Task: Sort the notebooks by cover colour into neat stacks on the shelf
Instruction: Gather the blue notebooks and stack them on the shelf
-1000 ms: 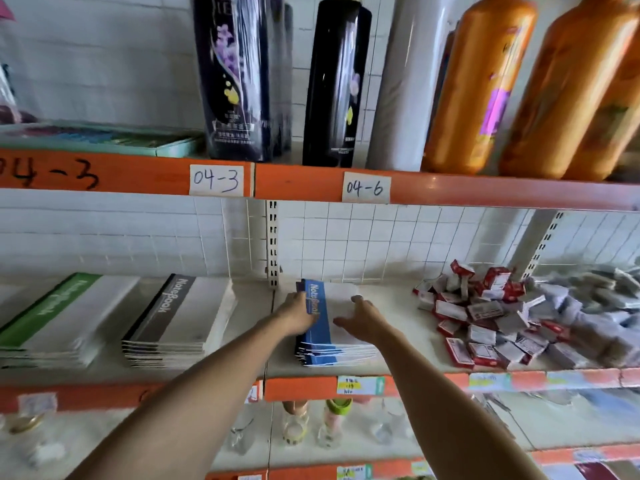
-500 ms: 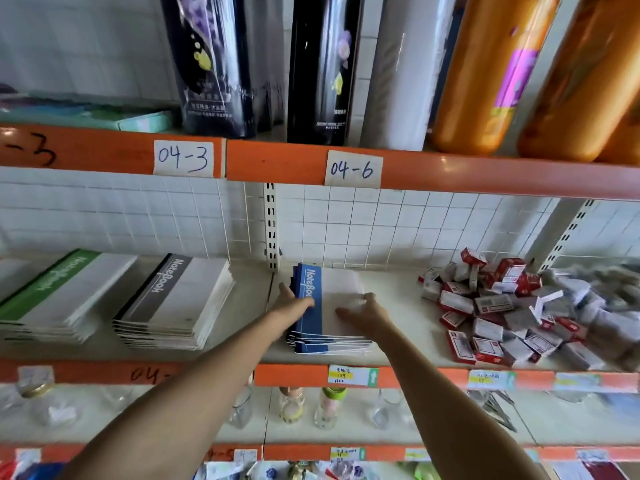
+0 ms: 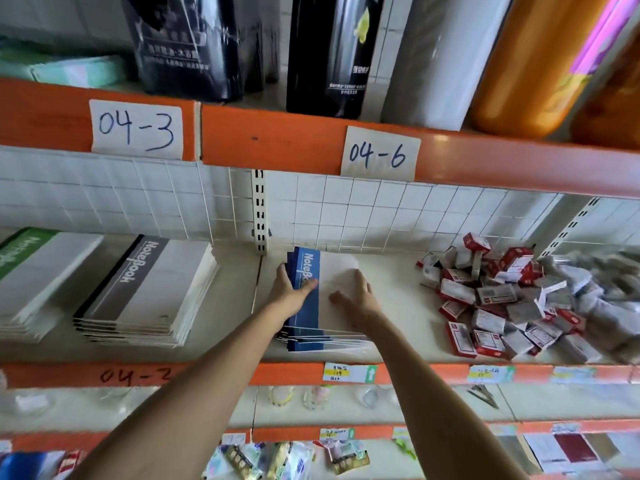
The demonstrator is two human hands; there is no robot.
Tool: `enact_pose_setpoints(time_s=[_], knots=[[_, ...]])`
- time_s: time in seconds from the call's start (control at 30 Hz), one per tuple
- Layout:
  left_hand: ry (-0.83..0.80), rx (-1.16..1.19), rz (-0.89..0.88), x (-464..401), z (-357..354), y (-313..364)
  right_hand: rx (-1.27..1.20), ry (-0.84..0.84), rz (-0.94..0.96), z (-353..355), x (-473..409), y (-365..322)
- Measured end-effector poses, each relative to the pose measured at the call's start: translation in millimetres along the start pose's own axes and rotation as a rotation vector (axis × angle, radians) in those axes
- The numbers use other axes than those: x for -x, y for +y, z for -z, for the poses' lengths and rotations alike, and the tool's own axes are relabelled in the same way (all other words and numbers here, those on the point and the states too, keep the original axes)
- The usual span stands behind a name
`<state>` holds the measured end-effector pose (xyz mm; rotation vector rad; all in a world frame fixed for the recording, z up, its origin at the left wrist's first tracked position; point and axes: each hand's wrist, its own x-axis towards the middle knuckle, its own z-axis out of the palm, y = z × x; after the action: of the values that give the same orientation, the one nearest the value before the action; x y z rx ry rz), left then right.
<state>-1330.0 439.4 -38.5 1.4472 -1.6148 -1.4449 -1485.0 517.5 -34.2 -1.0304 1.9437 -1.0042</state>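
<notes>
Three notebook stacks lie on the middle shelf (image 3: 398, 306). At the far left is a green-spined stack (image 3: 31, 271). A black-and-grey stack (image 3: 149, 292) lies beside it. The blue-spined stack (image 3: 308, 320) sits in the centre bay, its lower edges fanned out. My left hand (image 3: 291, 292) lies against the blue stack's left edge, thumb across the spine. My right hand (image 3: 356, 296) rests flat on the top white cover, fingers spread.
A heap of small red-and-white boxes (image 3: 491, 299) fills the shelf's right side, with grey packets (image 3: 602, 292) beyond. Tall dark and orange bottles (image 3: 526, 60) stand on the upper shelf. Orange shelf rails (image 3: 277, 140) carry labels 04-3 and 04-6. Small glass items sit on the shelf below.
The camera has moved closer and lower. Both hands stay on the blue stack, the right hand now flatter on the cover.
</notes>
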Motion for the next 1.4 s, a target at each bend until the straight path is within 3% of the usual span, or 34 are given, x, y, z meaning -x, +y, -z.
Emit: enact_pose_setpoints(time_s=[0.2,0.33,0.43,0.53,0.6,0.73,0.9,1.03,1.13,1.27,1.4], knots=[[-0.023,-0.021,0.01,-2,-1,0,-0.038,-0.013,0.052,11,-12,9],[-0.037,0.186,0.044,-13,18,-4,-0.403,0.006,0.055,32,-31,16],[0.087,0.342,0.098,-13,12,-5,-0.549,-0.041,0.068,23,-31,20],[-0.009,0.265,0.025,-3,-9,4,-0.515,-0.147,0.078,10,-28,19],[-0.033,0.279,0.083,-1,-8,4,-0.57,-0.184,0.023,17,-35,23],[0.076,0.414,0.105,-2,4,5,-0.673,-0.07,0.021,25,-29,16],[-0.061,0.346,0.048,-2,-3,8,-0.543,-0.147,0.048,14,-17,8],[0.093,0.355,0.013,-4,12,7,-0.597,0.031,-0.003,16,-18,11],[-0.056,0.213,-0.085,-6,-5,2,-0.462,-0.028,0.019,-1,-7,12],[-0.143,0.171,-0.029,-7,0,3,-0.458,-0.125,0.006,11,1,5],[-0.156,0.288,0.035,-6,17,7,-0.574,-0.032,-0.002,19,3,8]])
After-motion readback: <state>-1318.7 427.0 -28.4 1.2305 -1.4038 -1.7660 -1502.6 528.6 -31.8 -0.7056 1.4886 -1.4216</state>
